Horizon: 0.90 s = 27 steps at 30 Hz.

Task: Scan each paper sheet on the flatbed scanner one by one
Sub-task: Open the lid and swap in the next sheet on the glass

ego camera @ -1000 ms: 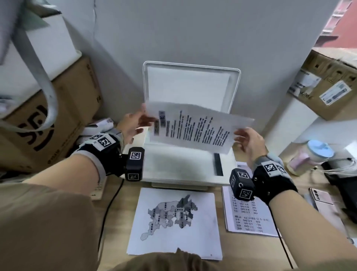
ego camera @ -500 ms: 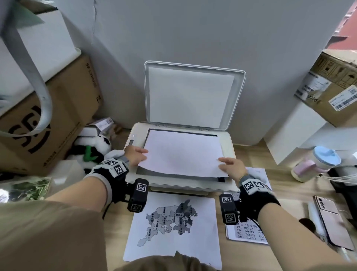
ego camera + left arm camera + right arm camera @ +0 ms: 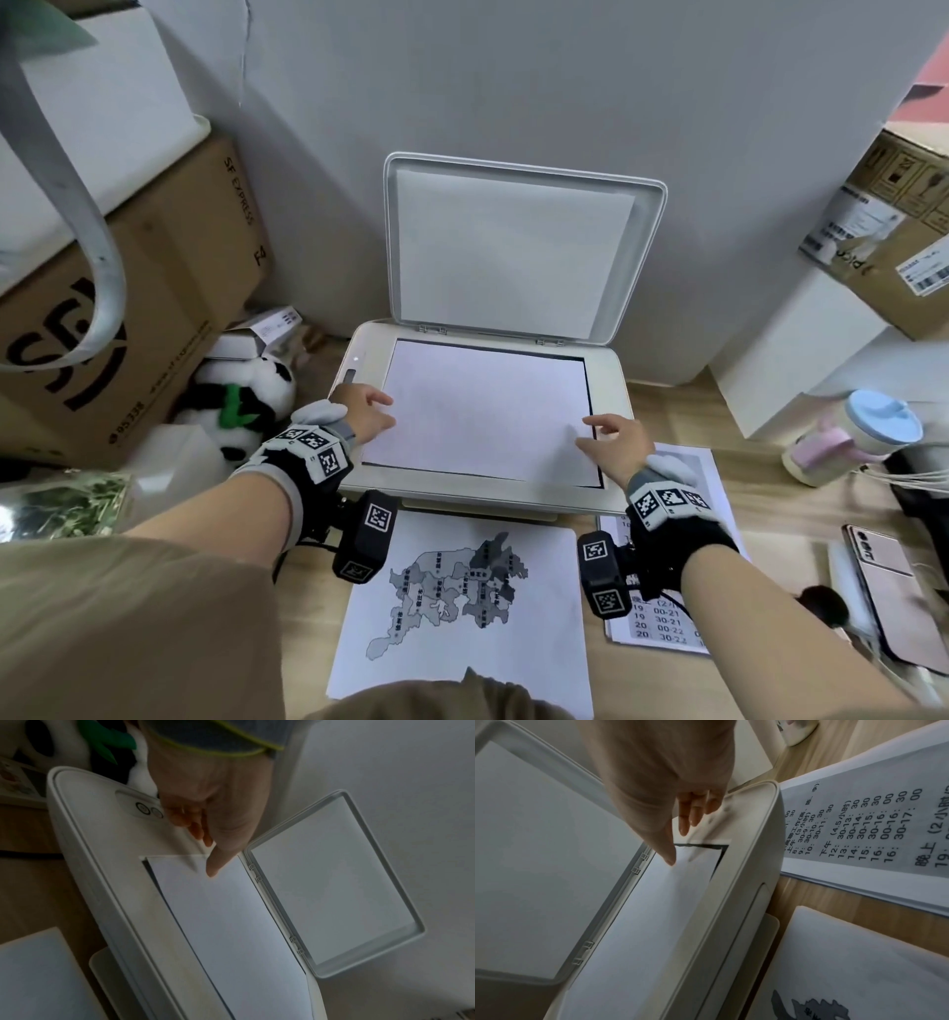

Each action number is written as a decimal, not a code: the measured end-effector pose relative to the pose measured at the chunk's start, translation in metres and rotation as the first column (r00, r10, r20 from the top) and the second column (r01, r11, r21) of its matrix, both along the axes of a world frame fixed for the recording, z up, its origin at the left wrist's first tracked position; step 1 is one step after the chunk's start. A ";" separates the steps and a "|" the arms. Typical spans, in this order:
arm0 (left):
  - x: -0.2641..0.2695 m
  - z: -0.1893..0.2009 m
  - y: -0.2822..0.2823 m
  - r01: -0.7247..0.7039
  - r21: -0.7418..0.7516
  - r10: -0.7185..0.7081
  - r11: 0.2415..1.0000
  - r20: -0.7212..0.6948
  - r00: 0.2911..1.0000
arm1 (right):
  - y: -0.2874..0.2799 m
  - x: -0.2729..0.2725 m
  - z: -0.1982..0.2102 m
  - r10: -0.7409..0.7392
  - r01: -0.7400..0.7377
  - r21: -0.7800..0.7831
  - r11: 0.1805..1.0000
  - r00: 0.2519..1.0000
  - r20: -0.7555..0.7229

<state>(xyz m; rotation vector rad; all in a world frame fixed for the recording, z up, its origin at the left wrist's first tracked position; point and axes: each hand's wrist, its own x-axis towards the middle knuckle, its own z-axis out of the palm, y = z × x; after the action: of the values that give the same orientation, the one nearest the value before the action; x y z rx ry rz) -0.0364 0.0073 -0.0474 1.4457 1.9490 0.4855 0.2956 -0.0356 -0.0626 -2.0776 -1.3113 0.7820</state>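
Note:
The white flatbed scanner point(image 3: 611, 395) stands against the wall with its lid point(image 3: 513, 246) raised. A paper sheet point(image 3: 482, 411) lies blank side up on the glass. My left hand point(image 3: 377, 408) touches the sheet's left edge with relaxed fingers; in the left wrist view its thumb point(image 3: 213, 866) lies on the sheet point(image 3: 231, 923) near a corner. My right hand point(image 3: 590, 431) touches the right edge, and its thumb point(image 3: 667, 852) presses the sheet point(image 3: 654, 912). A map sheet point(image 3: 462, 591) lies in front of the scanner. A stack of timetable sheets point(image 3: 667, 616) lies to its right.
Cardboard boxes point(image 3: 128, 318) and a plush panda point(image 3: 241, 401) crowd the left of the scanner. To the right are a white block point(image 3: 801, 349), a blue-lidded cup point(image 3: 862, 437), cables and a phone point(image 3: 893, 586). A black cord runs under my left wrist.
One second ago both hands held the printed sheet in the air above the glass. They laid it face down, then slid it back until it sits square on the glass.

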 end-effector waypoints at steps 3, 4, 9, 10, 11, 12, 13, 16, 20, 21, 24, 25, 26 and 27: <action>0.004 -0.002 0.003 0.132 0.037 -0.128 0.991 -0.096 0.987 | 0.000 -0.001 -0.001 0.101 -0.105 0.058 0.993 0.993 0.064; 0.005 -0.002 0.003 0.168 0.028 -0.164 0.985 -0.111 0.980 | 0.000 -0.001 -0.001 0.148 -0.151 0.037 0.988 0.985 0.084; 0.013 -0.008 0.002 0.249 -0.069 -0.259 0.966 -0.216 0.942 | -0.003 -0.001 -0.004 0.315 -0.298 -0.105 0.949 0.917 0.245; 0.013 -0.008 0.002 0.249 -0.067 -0.258 0.966 -0.230 0.939 | -0.003 -0.001 -0.005 0.318 -0.298 -0.113 0.948 0.913 0.257; 0.014 -0.010 0.002 0.247 -0.062 -0.255 0.967 -0.235 0.938 | -0.002 -0.001 -0.006 0.316 -0.296 -0.115 0.948 0.912 0.263; 0.014 -0.010 0.003 0.247 -0.060 -0.254 0.967 -0.235 0.938 | -0.002 -0.002 -0.005 0.313 -0.294 -0.110 0.950 0.912 0.266; 0.014 -0.010 0.003 0.247 -0.058 -0.253 0.967 -0.231 0.939 | -0.002 -0.001 -0.005 0.309 -0.291 -0.105 0.951 0.913 0.266; 0.015 -0.009 0.006 0.241 -0.052 -0.246 0.969 -0.221 0.944 | 0.000 -0.002 -0.004 0.301 -0.283 -0.103 0.954 0.916 0.266; 0.014 -0.009 0.006 0.231 -0.041 -0.234 0.972 -0.206 0.950 | 0.002 -0.004 -0.002 0.291 -0.272 -0.104 0.957 0.919 0.265; 0.014 -0.009 0.006 0.233 -0.043 -0.236 0.972 -0.208 0.949 | 0.002 -0.003 -0.002 0.289 -0.270 -0.106 0.957 0.921 0.262; 0.014 -0.009 0.005 0.240 -0.045 -0.244 0.970 -0.211 0.947 | 0.003 -0.003 -0.003 0.286 -0.266 -0.113 0.957 0.924 0.252; 0.014 -0.009 0.004 0.240 -0.042 -0.243 0.970 -0.208 0.947 | 0.003 -0.003 -0.004 0.285 -0.266 -0.109 0.958 0.925 0.250; 0.014 -0.009 0.004 0.239 -0.040 -0.242 0.970 -0.206 0.948 | 0.003 -0.002 -0.004 0.284 -0.266 -0.103 0.958 0.926 0.248; 0.014 -0.010 0.005 0.235 -0.040 -0.239 0.971 -0.201 0.950 | 0.003 -0.002 -0.004 0.284 -0.266 -0.105 0.958 0.927 0.245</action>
<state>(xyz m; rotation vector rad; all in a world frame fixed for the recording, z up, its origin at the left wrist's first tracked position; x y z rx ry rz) -0.0224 0.0121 -0.0576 1.7511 1.8932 0.2186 0.2936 -0.0324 -0.0661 -2.1315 -1.7713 0.6968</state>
